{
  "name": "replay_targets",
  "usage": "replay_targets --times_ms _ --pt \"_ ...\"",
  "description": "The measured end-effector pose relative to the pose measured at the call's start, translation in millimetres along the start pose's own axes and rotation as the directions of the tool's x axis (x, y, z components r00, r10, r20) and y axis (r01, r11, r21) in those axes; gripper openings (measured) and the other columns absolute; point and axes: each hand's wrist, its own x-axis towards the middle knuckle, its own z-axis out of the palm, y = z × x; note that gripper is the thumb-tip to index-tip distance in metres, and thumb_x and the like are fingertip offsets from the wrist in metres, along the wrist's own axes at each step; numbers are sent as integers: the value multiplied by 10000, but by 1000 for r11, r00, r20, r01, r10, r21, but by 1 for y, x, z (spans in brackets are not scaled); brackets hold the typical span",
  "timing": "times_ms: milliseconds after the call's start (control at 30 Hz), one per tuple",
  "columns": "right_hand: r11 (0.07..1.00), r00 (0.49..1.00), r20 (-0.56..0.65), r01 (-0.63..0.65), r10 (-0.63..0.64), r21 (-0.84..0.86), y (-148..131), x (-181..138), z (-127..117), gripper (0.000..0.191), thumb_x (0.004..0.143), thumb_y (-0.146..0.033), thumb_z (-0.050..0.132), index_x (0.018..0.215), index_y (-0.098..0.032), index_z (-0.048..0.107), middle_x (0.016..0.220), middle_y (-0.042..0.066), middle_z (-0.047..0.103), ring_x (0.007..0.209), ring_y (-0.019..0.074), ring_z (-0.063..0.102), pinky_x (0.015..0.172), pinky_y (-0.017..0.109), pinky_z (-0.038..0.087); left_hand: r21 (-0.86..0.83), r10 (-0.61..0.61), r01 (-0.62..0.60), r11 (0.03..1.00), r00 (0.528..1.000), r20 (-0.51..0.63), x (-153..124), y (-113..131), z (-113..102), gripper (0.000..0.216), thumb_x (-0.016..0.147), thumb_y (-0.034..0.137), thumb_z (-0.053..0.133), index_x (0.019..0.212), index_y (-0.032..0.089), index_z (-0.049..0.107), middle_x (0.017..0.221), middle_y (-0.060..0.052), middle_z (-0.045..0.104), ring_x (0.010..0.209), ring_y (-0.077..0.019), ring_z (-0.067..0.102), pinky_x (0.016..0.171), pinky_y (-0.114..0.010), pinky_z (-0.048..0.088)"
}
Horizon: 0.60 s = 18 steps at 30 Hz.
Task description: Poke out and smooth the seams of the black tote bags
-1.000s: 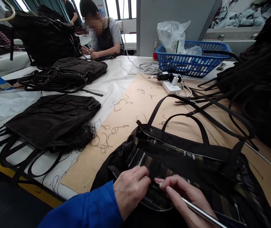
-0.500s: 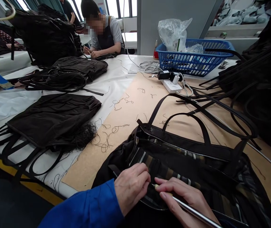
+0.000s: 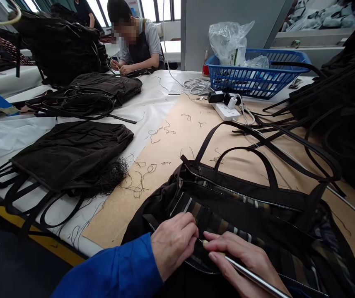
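Observation:
A black handbag [image 3: 245,207] with a striped lining and an open zipper lies on the brown board in front of me. My left hand [image 3: 172,244], in a blue sleeve, is closed and pinches the lining at the near zipper edge. My right hand [image 3: 242,260] is wrapped round a thin metal rod tool [image 3: 254,278]; its tip touches the lining right beside my left fingers. The bag's long black straps [image 3: 267,149] loop away to the far right.
Dark brown bags [image 3: 71,153] and strap piles lie on the white cloth at left, with loose thread scraps [image 3: 140,182] between. A blue basket [image 3: 252,78], a plastic bag and a power strip [image 3: 225,111] stand behind. Another person [image 3: 136,41] works at the far end.
My right hand and the rod's tip have crept left until they meet my left fingers. The view has dipped slightly.

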Motion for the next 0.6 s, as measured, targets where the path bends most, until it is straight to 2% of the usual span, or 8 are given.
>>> replay_targets --times_ms 333,433,500,567,600 --pt "1000 1000 15 8 -8 0 -1 0 0 147 902 -193 527 980 -187 652 983 44 669 990 149 628 845 161 491 -18 21 -22 1000 999 -48 0 -1 4 143 812 54 407 789 173 483 830 -18 535 743 -138 528 636 -223 475" --pt "1000 1000 16 -4 4 9 -1 0 0 153 903 -199 522 977 -191 655 993 44 666 990 145 628 845 154 486 -73 3 -14 997 990 -144 1 -1 8 162 791 45 398 756 178 482 792 -6 528 680 -120 522 594 -210 465" --pt "999 1000 -5 -19 19 44 -1 0 1 154 905 -214 517 972 -215 655 990 25 671 986 138 630 844 142 480 -140 -47 17 990 976 -213 3 -1 3 171 800 44 399 768 177 502 805 -6 529 668 -106 531 591 -197 468" --pt "992 996 -47 -74 79 102 0 -2 3 153 912 -241 509 948 -251 657 975 -4 681 974 128 636 835 121 475 -179 -135 82 980 941 -309 5 -3 -10 195 826 40 396 817 171 541 851 -17 540 707 -101 557 641 -196 486" --pt "984 990 -62 -115 124 138 1 -3 4 153 914 -263 508 929 -264 659 973 -14 686 968 125 639 830 110 473 -180 -182 121 976 908 -378 6 -5 -20 213 839 37 393 848 168 561 879 -24 546 732 -102 570 668 -202 495"
